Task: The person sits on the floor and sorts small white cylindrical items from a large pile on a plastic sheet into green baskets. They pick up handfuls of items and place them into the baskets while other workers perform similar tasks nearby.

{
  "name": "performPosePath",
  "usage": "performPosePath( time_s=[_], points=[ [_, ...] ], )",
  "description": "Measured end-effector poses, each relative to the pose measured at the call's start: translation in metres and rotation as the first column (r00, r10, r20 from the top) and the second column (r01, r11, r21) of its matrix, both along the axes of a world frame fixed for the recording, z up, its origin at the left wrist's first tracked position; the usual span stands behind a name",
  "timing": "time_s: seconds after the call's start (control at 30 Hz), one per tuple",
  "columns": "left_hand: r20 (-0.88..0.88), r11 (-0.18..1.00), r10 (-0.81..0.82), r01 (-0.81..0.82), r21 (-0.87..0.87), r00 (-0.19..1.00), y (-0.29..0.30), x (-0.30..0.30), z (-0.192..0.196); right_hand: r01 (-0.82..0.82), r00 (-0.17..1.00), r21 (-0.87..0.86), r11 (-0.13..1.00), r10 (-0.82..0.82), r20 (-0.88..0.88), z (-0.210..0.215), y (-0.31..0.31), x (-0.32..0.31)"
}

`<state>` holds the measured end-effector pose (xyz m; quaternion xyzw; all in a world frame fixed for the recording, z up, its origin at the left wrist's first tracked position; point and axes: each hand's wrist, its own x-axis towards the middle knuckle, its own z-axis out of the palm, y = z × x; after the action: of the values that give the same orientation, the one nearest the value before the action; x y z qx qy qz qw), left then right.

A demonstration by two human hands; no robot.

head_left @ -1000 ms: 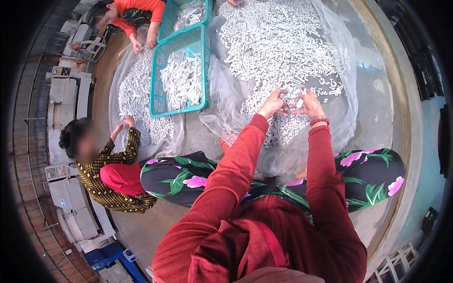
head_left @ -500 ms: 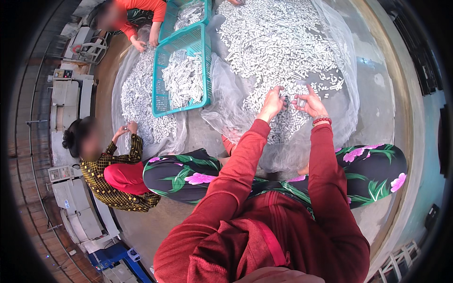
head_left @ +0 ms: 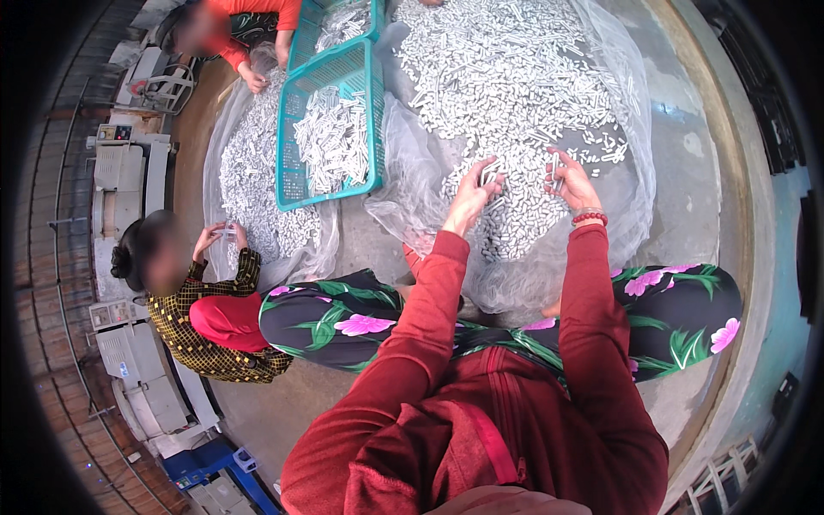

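Note:
A large pile of small silvery-white tube-shaped pieces (head_left: 506,94) is spread on a clear plastic sheet (head_left: 399,167) in front of me. My left hand (head_left: 469,196) is over the near left side of the pile, its thumb and fingers curled together at the tips; what is between them is too small to make out. To its right, my right hand (head_left: 573,184), with a red bead bracelet (head_left: 589,218) at the wrist, has its fingers closed round a few of the silvery tubes (head_left: 557,178). A gap separates the two hands.
Left of the pile stands a teal plastic basket (head_left: 374,129) part-filled with longer silvery pieces, another basket (head_left: 296,43) behind it. Beyond them lies a second pile (head_left: 253,180), where two co-workers handle pieces. Machines (head_left: 124,184) line the left wall.
My hands have moved apart, the left one to the left and toward me. The right hand's fingers have curled in more round the tubes. The co-worker at left has spread their hands apart.

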<state>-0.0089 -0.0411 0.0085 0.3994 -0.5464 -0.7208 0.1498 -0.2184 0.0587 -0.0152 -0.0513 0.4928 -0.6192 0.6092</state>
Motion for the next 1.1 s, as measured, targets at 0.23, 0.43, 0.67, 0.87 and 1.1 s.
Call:
performPosePath(
  time_s=[0.23,0.43,0.67,0.87,1.1],
  points=[
    [0.618,0.687,0.23,0.324,-0.65,0.751,0.057,0.016,-0.029,0.162,0.973,0.082,0.983,-0.173,0.152,-0.038,-0.004,-0.009],
    [0.473,0.862,0.155,0.116,-0.494,0.867,0.021,0.022,-0.026,0.069,0.974,-0.047,0.996,-0.057,0.22,0.002,-0.015,0.016],
    [-0.285,0.912,0.212,-0.085,0.401,0.935,-0.04,-0.009,0.02,0.094,0.965,-0.166,0.982,-0.049,0.259,0.006,-0.011,0.012],
    [0.036,0.979,-0.048,0.04,0.201,0.998,-0.085,-0.023,-0.022,0.253,0.925,-0.23,0.94,-0.165,0.342,0.003,-0.011,-0.001],
    [0.825,0.645,-0.154,0.688,-0.333,0.544,-0.042,-0.048,-0.024,0.21,0.335,0.189,0.959,0.111,-0.936,-0.065,-0.065,-0.05]
  ],
)
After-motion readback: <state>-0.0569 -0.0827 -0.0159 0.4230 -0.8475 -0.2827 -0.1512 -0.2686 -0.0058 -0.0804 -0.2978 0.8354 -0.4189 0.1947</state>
